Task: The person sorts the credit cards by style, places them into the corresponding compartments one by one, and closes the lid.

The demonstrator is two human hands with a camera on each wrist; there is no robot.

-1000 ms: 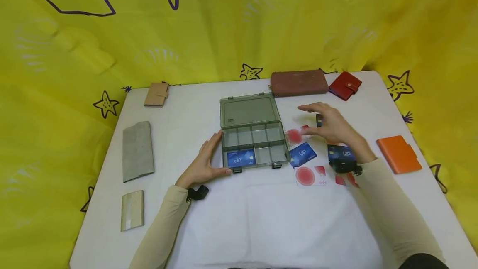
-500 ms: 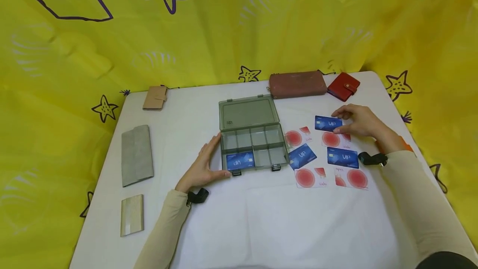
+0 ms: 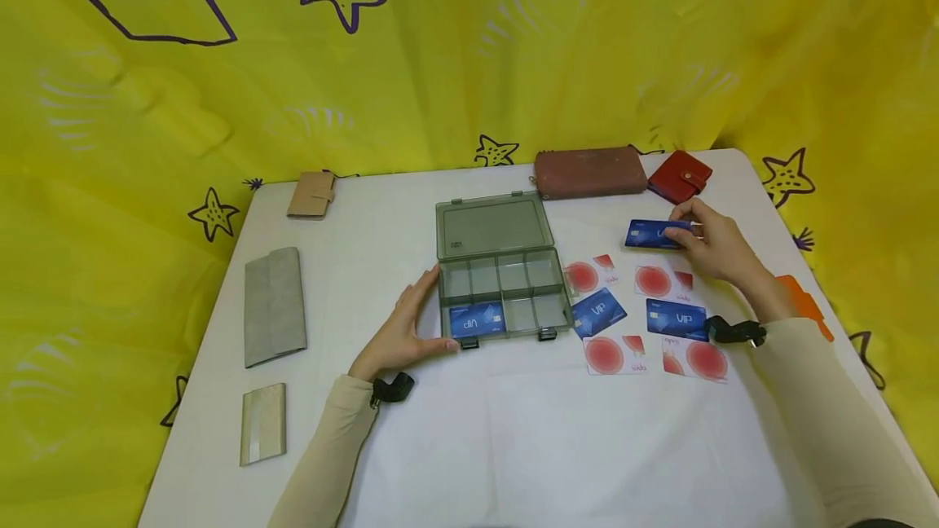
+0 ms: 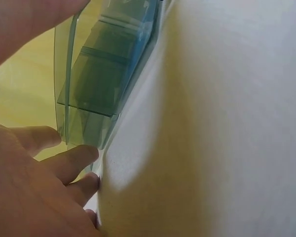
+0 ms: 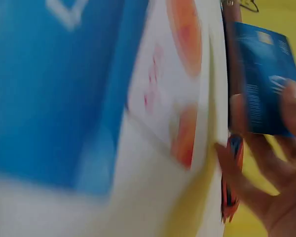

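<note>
In the head view, my right hand (image 3: 715,243) pinches a blue VIP card (image 3: 653,235) between thumb and fingers, above the table's far right part. The right wrist view shows the same card (image 5: 266,79) with the thumb across one end. My left hand (image 3: 399,328) rests at the left side of a translucent grey-green divided box (image 3: 521,334), fingers along its side wall and thumb by the front left corner. Its lid (image 3: 495,225) lies back. A blue VIP card (image 3: 477,320) lies in the front left compartment. In the left wrist view, straight fingertips touch the box (image 4: 103,64).
Right of the box lie white cards with red circles, such as one card (image 3: 614,355), and blue VIP cards, such as one card (image 3: 675,319). A brown wallet (image 3: 590,172), red wallet (image 3: 681,176), orange case (image 3: 803,304), beige wallet (image 3: 311,194) and grey wallet (image 3: 275,306) lie around.
My right hand moved right from beside the box to the far blue VIP card, took hold of it and lifted it slightly. My left hand stays at the box.
</note>
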